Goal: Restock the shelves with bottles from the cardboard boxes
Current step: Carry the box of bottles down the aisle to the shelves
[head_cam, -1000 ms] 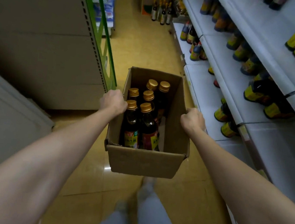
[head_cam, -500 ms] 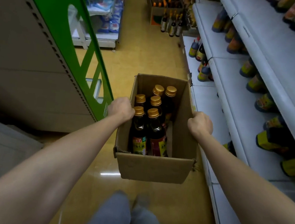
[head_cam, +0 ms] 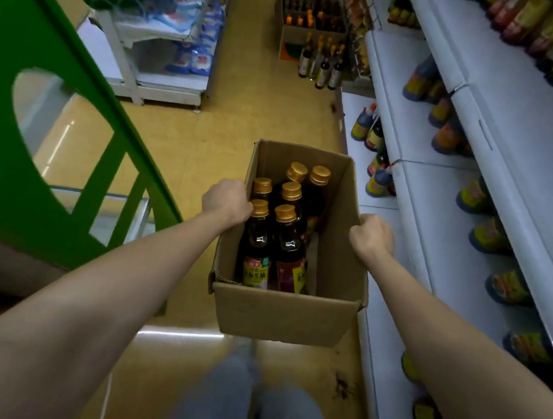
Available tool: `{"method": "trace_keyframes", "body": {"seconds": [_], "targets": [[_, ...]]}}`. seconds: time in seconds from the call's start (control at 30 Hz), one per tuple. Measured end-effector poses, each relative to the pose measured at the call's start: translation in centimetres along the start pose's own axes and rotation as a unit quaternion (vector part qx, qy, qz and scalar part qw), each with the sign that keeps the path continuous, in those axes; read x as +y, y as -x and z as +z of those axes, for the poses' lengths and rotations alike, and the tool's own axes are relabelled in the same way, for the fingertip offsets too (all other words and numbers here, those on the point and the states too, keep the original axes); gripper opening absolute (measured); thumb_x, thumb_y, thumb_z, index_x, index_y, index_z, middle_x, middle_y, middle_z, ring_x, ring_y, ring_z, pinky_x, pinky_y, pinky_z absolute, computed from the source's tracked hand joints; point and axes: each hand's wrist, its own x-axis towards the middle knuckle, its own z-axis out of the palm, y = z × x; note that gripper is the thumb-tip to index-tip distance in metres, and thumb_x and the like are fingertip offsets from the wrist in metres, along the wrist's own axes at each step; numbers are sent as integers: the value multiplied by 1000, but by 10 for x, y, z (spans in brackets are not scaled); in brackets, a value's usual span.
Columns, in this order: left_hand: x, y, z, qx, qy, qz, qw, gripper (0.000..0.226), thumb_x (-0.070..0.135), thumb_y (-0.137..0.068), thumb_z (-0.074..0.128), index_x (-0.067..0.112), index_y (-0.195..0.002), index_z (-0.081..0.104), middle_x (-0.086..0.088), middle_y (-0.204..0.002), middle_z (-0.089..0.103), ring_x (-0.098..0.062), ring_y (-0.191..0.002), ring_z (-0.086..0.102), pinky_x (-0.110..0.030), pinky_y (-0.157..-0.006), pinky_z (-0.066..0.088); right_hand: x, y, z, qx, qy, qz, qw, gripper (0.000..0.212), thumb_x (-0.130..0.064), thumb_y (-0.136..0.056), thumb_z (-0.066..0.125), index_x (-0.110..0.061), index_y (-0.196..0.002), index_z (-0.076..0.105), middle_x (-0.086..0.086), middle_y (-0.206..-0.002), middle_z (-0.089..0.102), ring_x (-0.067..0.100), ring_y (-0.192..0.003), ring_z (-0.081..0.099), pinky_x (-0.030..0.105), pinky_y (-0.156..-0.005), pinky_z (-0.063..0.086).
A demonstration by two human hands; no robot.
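Aisle floor (head_cam: 243, 126); carried cardboard box (head_cam: 286, 310); 6 gold-capped bottles (head_cam: 285, 241)

1. Yellow tiled floor (head_cam: 245, 109) runs down the aisle, glossy with light reflections.
2. Green panel (head_cam: 16, 152) with cut-outs stands on the left.
3. White rack (head_cam: 165, 86) behind it holds blue-and-white packets (head_cam: 195, 59).
4. Grey trouser legs (head_cam: 246, 405) at bottom, blurred.

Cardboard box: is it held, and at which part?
Yes. The left hand grips the cardboard box at its left wall's top edge, the right hand at its right wall's.
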Motion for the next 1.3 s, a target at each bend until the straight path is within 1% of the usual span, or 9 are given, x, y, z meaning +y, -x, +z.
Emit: {"method": "trace_keyframes", "body": {"seconds": [0.1, 0.2, 0.27, 0.47, 0.57, 0.73, 1.0, 1.13, 1.3], "targets": [[19, -50, -19, 3, 0, -3, 1000, 14, 9, -88, 52, 5, -97, 61, -15, -102, 63, -31, -92, 60, -34, -70, 49, -22, -50, -13, 5, 7, -2, 1000, 18, -5, -88, 43, -5, -92, 60, 20, -101, 64, 36, -88, 59, 32, -63, 37], [37, -103, -36, 10, -5, -7, 1000, 5, 9, -89, 52, 8, -89, 57, -13, -96, 62, -30, -88, 58, -33, -65, 44, -45, -99, -26, 16, 18, -2, 1000, 30, -5, -89, 42, -4, -111, 63, 20, -111, 62, 37, -101, 58, 32, -69, 39], [48, -137, -42, 10, -4, -12, 1000, 7, 10, -89, 52, 7, -90, 58, -13, -97, 62, -32, -92, 60, -33, -66, 45, -58, -136, -31, 15, 12, -5, 1000, 33, -5, -89, 42, -4, -114, 64, 19, -114, 62, 38, -105, 57, 36, -76, 45], [78, -255, -54, 1, 3, -33, 999, 15, 11, -89, 52, 2, -98, 60, -17, -105, 63, -34, -97, 59, -34, -67, 44, -100, -260, -34, -6, 14, -13, 1000, 27, -6, -87, 44, -4, -105, 65, 18, -107, 65, 38, -98, 60, 37, -74, 49], [94, -311, -65, -4, 1, -43, 999, 18, 12, -90, 52, 1, -102, 61, -17, -104, 63, -34, -96, 60, -34, -68, 46, -122, -314, -41, -12, 15, -13, 1000, 30, -6, -88, 44, -5, -110, 65, 18, -111, 64, 38, -102, 59, 37, -76, 49], [113, -398, -89, -4, 13, -57, 998, 20, 11, -89, 52, 1, -103, 62, -16, -103, 63, -33, -95, 60, -33, -66, 45, -167, -402, -60, -25, 31, -35, 999, 25, -6, -89, 44, -4, -104, 64, 18, -107, 64, 37, -97, 60, 31, -66, 42], [127, -555, -122, -16, 20, -50, 998, 19, 11, -90, 52, 2, -104, 62, -15, -103, 63, -31, -95, 59, -32, -68, 44, -244, -532, -64, -23, 24, -12, 999, 32, -6, -92, 44, -6, -118, 61, 17, -110, 64, 35, -100, 61, 38, -78, 52], [131, -636, -145, -30, 21, -35, 999, 14, 9, -91, 52, 4, -101, 61, -8, -85, 56, -23, -79, 53, -30, -65, 43, -286, -596, -63, -27, 27, 9, 999, 29, -5, -90, 44, -7, -112, 63, 15, -111, 64, 34, -103, 60, 37, -77, 50], [146, -722, -173, -24, 8, -19, 1000, 17, 12, -92, 53, 4, -105, 61, -11, -93, 58, -27, -90, 58, -35, -73, 50, -323, -663, -66, -13, -18, 29, 999, 25, -5, -88, 46, -4, -104, 65, 15, -104, 65, 33, -96, 62, 38, -75, 53]]}}
